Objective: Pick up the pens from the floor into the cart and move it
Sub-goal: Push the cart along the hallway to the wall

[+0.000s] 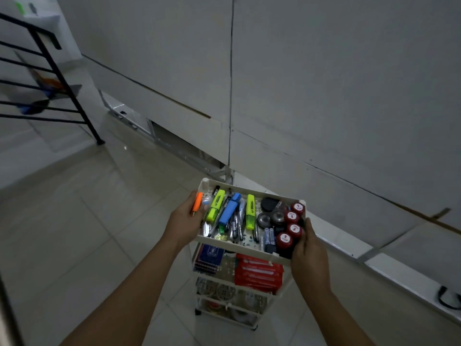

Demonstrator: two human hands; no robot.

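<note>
A white multi-tier cart (239,248) stands on the tiled floor close to a white wall. Its top tray holds several pens (235,226), two yellow highlighters (216,205), a blue highlighter (229,208), dark round items and red-capped pots (290,229). My left hand (185,221) grips the tray's left rim, and an orange pen (197,201) lies against its fingers. My right hand (308,248) grips the tray's right front corner. Lower shelves carry red boxes (258,273) and a blue box (212,254).
A black stair railing (57,71) stands at the left, with steps going down behind it. White wall panels (324,96) and a low baseboard ledge (389,268) run along the right. A black loop (447,299) lies at the far right. Pale floor tiles (74,221) stretch to the left.
</note>
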